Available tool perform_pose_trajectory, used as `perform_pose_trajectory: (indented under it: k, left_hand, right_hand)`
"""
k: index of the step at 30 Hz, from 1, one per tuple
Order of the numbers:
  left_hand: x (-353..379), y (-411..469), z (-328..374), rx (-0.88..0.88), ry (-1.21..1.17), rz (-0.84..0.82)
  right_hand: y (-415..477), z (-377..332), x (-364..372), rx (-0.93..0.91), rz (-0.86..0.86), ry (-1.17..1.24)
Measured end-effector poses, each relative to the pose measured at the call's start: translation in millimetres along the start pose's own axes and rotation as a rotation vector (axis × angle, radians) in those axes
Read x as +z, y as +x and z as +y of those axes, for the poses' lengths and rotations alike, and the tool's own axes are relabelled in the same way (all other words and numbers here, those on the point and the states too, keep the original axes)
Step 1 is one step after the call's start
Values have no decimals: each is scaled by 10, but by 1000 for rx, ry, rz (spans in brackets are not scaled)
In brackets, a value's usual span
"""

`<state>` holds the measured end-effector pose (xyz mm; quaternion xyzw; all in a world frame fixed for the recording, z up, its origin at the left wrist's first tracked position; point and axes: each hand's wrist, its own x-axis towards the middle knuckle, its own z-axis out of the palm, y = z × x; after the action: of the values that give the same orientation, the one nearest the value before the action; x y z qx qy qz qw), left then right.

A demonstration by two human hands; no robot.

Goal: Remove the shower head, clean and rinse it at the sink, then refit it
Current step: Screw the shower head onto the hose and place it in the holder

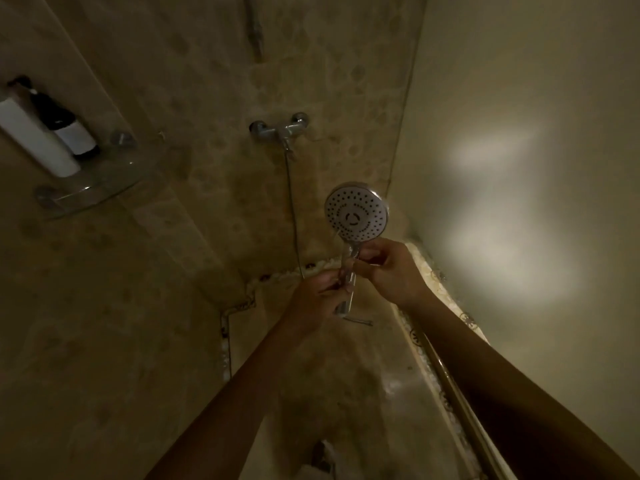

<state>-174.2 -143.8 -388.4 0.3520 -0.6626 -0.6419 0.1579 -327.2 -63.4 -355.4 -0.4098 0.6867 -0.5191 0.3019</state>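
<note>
The shower head (356, 213) is at frame centre, face toward the camera, with its handle (349, 294) running down and slightly left. The right hand (388, 268) grip pinches the upper handle. The left hand (315, 296) grip is clamped round the lower end, nearer the hose (292, 209) joint, which is probably the part to turn next.

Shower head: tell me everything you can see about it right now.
The shower head is a round handheld one, chrome-looking rim and handle, pale face dotted with dark nozzle holes around a central ring. It is held upright, face toward the camera. The left hand grips the lower handle; the right hand pinches it just under the face. Whether the hose is joined at its base is unclear.
</note>
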Motion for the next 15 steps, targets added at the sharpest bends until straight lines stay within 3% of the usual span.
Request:
perform_pose_trajectory:
  k: [7, 15]
  left_hand:
    - [-67, 700, -74, 2, 42, -90]
    - [153, 1879, -189, -17, 362, -174]
  right_hand:
    - [403, 317, -198, 118, 149, 25]
    - [1091, 837, -810, 226, 210, 63]
